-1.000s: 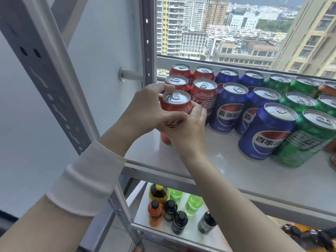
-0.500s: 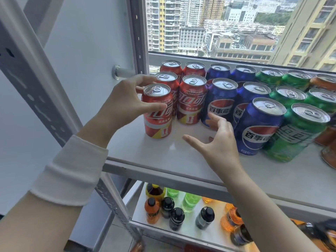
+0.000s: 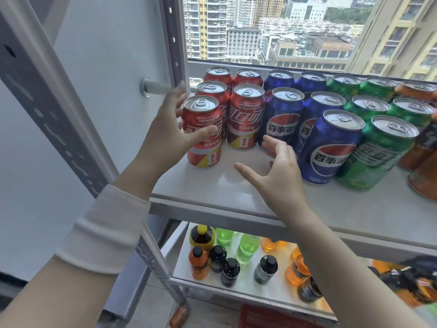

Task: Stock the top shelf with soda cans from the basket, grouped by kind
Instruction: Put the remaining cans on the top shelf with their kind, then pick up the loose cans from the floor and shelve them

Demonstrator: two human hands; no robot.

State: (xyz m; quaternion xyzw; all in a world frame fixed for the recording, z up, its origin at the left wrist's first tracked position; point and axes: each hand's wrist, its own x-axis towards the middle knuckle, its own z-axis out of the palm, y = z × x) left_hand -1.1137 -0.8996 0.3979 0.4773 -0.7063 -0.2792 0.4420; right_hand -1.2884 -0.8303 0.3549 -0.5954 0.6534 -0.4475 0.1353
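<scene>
The front red cola can stands upright at the left of the top shelf, in front of several other red cans. My left hand lies around it with fingers spread and loose; the thumb crosses its front and one finger points up. My right hand hovers open over the bare shelf, just in front of the blue cola cans. Green cans come after the blue ones, and orange cans sit at the far right edge.
A perforated grey upright runs on the left, and another post stands behind the red cans. The lower shelf holds several bottles. Something red, maybe the basket, shows at the bottom. A window is behind the shelf.
Both hands set the red can down at the front left. My right hand let go and drew back; my left hand's grip has loosened and its fingers have spread.
</scene>
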